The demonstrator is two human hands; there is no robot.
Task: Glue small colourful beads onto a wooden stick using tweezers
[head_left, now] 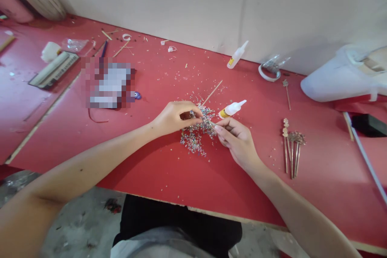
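In the centre of the frame, the right hand point(238, 139) pinches a thin stick point(213, 123), which points from this grip toward the left hand point(181, 117); whether the left hand grasps something, I cannot tell. Small, shiny, many-coloured chips point(193, 142) lie loosely around the fingertips.

From here, the beads point(192, 142) lie mid-table point(169, 169), one bottle point(231, 109) just beyond them to the right, another point(236, 57) farther back by the wall point(181, 4). Sticks point(292, 155) lie to their right; a box point(54, 73) sits far left.
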